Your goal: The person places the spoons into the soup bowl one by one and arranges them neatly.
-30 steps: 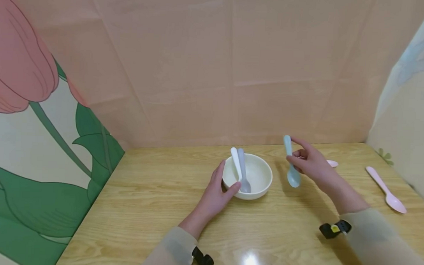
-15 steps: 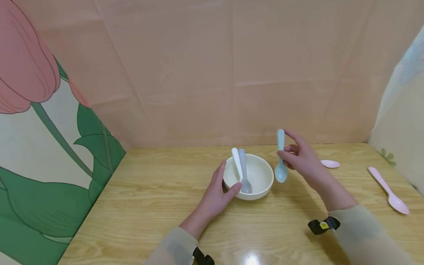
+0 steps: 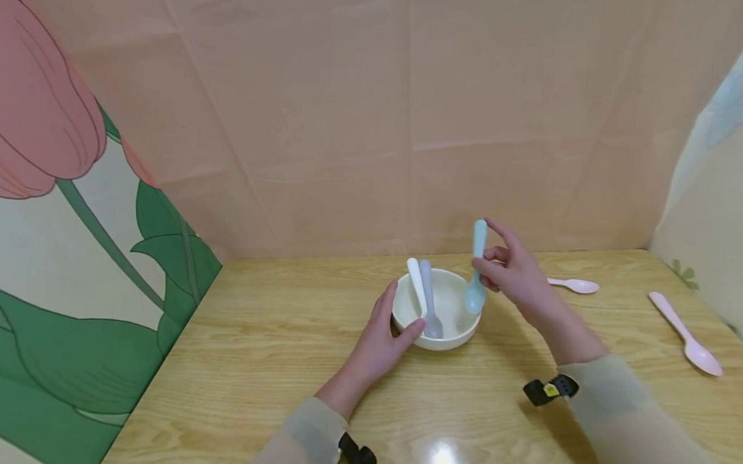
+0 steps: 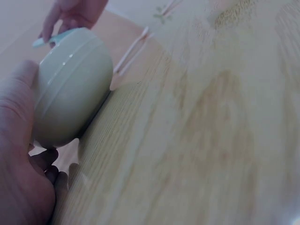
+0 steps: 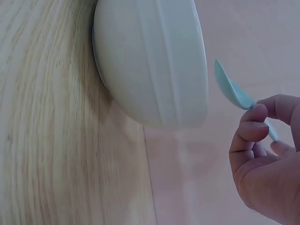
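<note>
A white bowl [image 3: 451, 289] stands on the wooden table. My left hand [image 3: 380, 341] holds it by its left side, thumb at the near rim and fingers along the outside. A white spoon [image 3: 416, 281] and a grey-lavender spoon [image 3: 427, 288] lean in the bowl, handles over the far rim. My right hand [image 3: 514, 271] pinches a light blue spoon [image 3: 475, 297] by its handle, the index fingertip near the handle's end. This spoon hangs upright, head down, over the bowl's right side. In the right wrist view, a gap separates the light blue spoon [image 5: 229, 89] from the bowl [image 5: 154, 61].
Behind my right hand a pink spoon [image 3: 578, 286] lies on the table [image 3: 268, 365], its handle partly hidden. Farther right lies another pink spoon [image 3: 684, 333]. A peach backdrop [image 3: 325, 155] rises at the table's far edge, and a tulip-print panel [image 3: 67, 317] borders the left.
My right hand has carried the light blue spoon leftward and slightly up, from right of the bowl to over its right side. The pink spoon behind it shows more. My left hand stays at the bowl.
</note>
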{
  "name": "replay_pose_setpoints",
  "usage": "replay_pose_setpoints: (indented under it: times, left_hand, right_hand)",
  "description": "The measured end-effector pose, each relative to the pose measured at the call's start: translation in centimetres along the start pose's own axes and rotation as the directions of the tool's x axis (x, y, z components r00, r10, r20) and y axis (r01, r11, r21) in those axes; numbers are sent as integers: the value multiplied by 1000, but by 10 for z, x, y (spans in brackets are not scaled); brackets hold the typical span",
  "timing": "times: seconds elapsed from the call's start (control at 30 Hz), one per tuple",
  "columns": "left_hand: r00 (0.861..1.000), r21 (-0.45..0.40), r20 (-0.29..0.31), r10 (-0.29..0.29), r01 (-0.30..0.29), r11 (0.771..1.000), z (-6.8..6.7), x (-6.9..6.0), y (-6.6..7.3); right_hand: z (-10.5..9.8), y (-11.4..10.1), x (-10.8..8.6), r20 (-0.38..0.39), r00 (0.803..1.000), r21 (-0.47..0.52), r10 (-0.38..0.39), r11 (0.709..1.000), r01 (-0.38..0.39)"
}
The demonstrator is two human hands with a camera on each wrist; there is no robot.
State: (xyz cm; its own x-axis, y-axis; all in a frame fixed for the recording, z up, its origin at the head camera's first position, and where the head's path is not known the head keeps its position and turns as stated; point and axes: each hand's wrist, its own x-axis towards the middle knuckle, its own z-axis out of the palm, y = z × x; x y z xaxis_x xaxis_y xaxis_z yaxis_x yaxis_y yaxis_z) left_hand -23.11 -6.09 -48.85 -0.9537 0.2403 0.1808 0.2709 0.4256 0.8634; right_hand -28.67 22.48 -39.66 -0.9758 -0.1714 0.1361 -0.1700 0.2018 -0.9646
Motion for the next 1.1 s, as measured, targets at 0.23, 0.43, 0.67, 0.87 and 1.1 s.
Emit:
replay_pose_setpoints:
  times: [0.23, 0.43, 0.67, 0.87, 1.1]
  left_hand:
    - [1000, -6, 13, -15, 15, 1000, 0, -1, 1]
    - [1000, -5, 17, -7, 7, 1000, -1, -1, 0]
    - [1000, -4, 25, -16, 16, 1000, -2, -2, 1]
    - [999, -1, 26, -30, 30, 1000, -1, -1, 0]
    - [999, 4, 27, -29, 29, 1000, -2, -1, 0]
  right_hand:
    - [10, -1, -1, 16, 1000, 26, -26, 999, 25]
    - [17, -4, -1, 26, 998, 31, -49, 998, 48]
    - [23, -1, 0, 51, 997, 18, -59, 998, 58]
    - [29, 5, 0, 63, 996, -1, -62, 998, 62]
    - [34, 5, -2, 69, 996, -44, -47, 998, 50]
